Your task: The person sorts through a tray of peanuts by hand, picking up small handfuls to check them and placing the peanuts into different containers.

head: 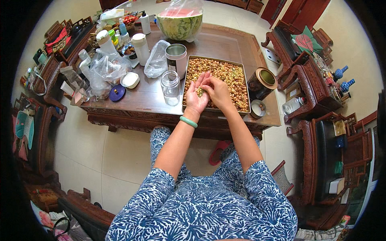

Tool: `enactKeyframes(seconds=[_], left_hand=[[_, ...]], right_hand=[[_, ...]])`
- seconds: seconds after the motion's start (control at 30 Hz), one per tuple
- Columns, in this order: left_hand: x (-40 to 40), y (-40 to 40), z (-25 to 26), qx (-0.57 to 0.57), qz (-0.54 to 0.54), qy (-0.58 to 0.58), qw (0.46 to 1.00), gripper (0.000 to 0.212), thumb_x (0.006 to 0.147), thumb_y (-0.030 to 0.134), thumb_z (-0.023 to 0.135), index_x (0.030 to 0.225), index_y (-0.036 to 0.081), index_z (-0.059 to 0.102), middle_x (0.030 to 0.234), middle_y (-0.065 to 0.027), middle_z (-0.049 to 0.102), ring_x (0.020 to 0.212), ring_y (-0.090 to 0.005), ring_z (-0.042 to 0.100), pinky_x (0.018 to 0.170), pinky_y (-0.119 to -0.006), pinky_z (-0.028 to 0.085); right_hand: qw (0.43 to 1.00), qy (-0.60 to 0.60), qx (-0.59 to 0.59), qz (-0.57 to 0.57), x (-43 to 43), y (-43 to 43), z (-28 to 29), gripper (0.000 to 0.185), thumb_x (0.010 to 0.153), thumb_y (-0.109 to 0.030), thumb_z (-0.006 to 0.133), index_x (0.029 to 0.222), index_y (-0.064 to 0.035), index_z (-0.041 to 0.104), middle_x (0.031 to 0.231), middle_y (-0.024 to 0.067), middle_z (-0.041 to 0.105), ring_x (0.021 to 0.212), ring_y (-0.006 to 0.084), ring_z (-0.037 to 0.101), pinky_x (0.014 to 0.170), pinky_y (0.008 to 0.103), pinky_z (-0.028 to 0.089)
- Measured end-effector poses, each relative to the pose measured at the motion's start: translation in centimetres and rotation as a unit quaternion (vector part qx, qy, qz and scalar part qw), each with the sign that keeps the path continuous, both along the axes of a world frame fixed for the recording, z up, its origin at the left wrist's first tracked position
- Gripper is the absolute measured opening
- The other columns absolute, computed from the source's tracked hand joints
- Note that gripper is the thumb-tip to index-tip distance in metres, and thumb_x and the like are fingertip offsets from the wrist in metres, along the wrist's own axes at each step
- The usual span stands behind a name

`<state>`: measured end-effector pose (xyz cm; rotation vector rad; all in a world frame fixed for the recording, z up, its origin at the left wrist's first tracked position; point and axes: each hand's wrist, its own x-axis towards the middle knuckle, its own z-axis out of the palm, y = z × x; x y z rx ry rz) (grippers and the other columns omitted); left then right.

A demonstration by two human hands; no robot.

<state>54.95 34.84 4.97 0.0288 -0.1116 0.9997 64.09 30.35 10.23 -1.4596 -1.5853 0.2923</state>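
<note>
A rectangular metal tray point(219, 59) on the wooden table holds a layer of brown and yellow-green seeds or nuts point(232, 72). Over its near left part my left hand point(196, 98) is turned palm up, cupping a few small yellow-green pieces point(199, 91). My right hand point(219, 90) comes in from the right, its fingertips at the left palm beside those pieces; whether it pinches one cannot be told. To the left of the tray stand an open, seemingly empty clear jar point(171, 90) and an open metal canister point(176, 57). A dark open canister point(262, 81) stands at the right.
A small round tin point(258, 108) sits by the tray's near right corner. Leftward are a purple lid point(117, 93), a white dish point(130, 80), plastic bags point(108, 69) and white bottles point(140, 48). A cut watermelon point(180, 27) in plastic film lies behind the tray.
</note>
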Motion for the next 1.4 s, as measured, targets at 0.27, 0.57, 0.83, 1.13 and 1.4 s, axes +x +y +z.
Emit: enactKeyframes(seconds=[0.27,0.57,0.83,1.13,1.4], left_hand=[[0.2,0.1,0.0,-0.018,0.012,0.017,1.000,0.054,0.100,0.032,0.018,0.129,-0.008,0.040,0.138,-0.0207,0.039,0.129,-0.0304,0.035,0.109,-0.038,0.029],[0.3,-0.1,0.1,-0.010,0.006,0.005,1.000,0.055,0.100,0.034,0.018,0.132,-0.007,0.037,0.140,-0.0198,0.036,0.132,-0.0291,0.031,0.112,-0.039,0.024],[0.4,-0.1,0.1,0.009,-0.001,0.009,1.000,0.055,0.100,0.036,0.017,0.134,-0.004,0.035,0.141,-0.0173,0.036,0.133,-0.0277,0.030,0.112,-0.039,0.024],[0.2,-0.3,0.3,0.001,0.002,0.030,1.000,0.054,0.100,0.035,0.019,0.135,-0.003,0.034,0.141,-0.0173,0.036,0.133,-0.0286,0.030,0.111,-0.038,0.026],[0.5,-0.2,0.1,0.026,0.019,0.056,0.998,0.055,0.100,0.037,0.017,0.135,-0.002,0.034,0.140,-0.0178,0.037,0.133,-0.0299,0.031,0.112,-0.041,0.025]], right_hand=[[1.000,0.008,-0.023,-0.006,0.3,0.4,-0.1,0.011,0.075,-0.006,0.067,0.084,-0.0003,0.065,0.080,0.0150,0.066,0.071,0.0264,0.064,0.066,0.0339,0.050],[0.994,-0.092,0.059,0.025,0.3,0.2,-1.2,0.016,0.071,-0.003,0.067,0.087,-0.0022,0.067,0.083,0.0131,0.064,0.076,0.0274,0.063,0.068,0.0346,0.050],[0.977,-0.185,0.093,0.042,0.2,0.3,-1.3,0.010,0.077,-0.007,0.063,0.086,-0.0051,0.064,0.085,0.0117,0.061,0.078,0.0295,0.061,0.069,0.0369,0.049],[0.993,-0.092,0.064,0.048,-0.2,0.1,-1.2,0.017,0.075,-0.001,0.063,0.092,-0.0035,0.065,0.089,0.0121,0.061,0.078,0.0282,0.062,0.070,0.0353,0.050],[0.981,-0.145,0.094,0.085,-0.5,-0.4,-0.5,0.024,0.069,0.000,0.066,0.092,-0.0043,0.067,0.084,0.0135,0.061,0.078,0.0295,0.061,0.068,0.0357,0.051]])
